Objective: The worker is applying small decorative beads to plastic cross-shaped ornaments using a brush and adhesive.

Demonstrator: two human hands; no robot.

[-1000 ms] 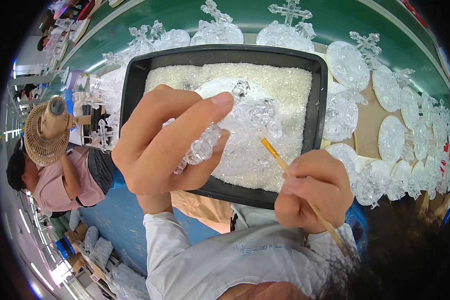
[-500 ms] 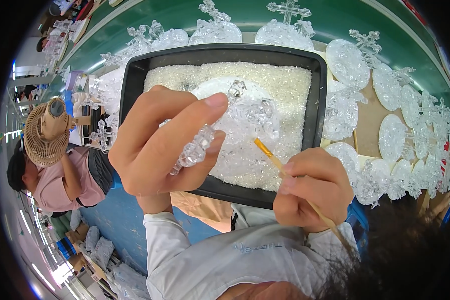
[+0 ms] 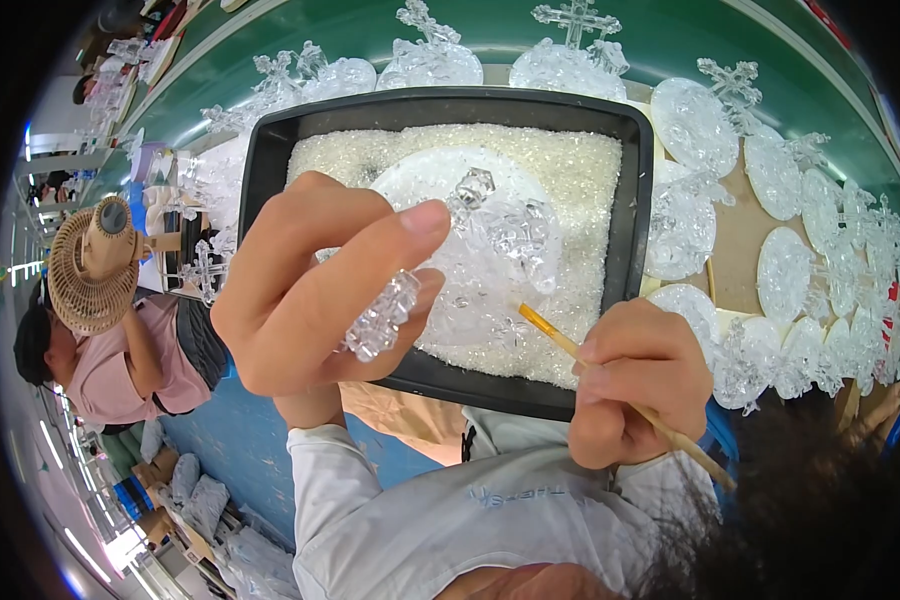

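Observation:
In my left hand (image 3: 310, 280) is a clear, crystal-like ornament (image 3: 520, 235) with a round base and a knobbly stem, held over the tray. The fingers close around the stem, whose lower part shows below them. My right hand (image 3: 645, 385) pinches a thin paintbrush (image 3: 560, 340) with a pale wooden handle. Its yellow-orange tip is at the lower right of the round base; whether it touches the surface I cannot tell. Beneath the ornament, a black tray (image 3: 450, 100) holds a bed of white, glittering granules (image 3: 580, 180).
Several finished-looking clear ornaments with crosses (image 3: 700, 125) stand around the tray's far and right sides, on a brown board (image 3: 740, 250) and the green table (image 3: 500, 20). At the left, a person in pink (image 3: 120, 360) sits beside a beige fan (image 3: 100, 265).
My left hand has turned the ornament slightly, so its stem and round base sit at another angle. My right hand and the brush have shifted a little to the right and nearer to me.

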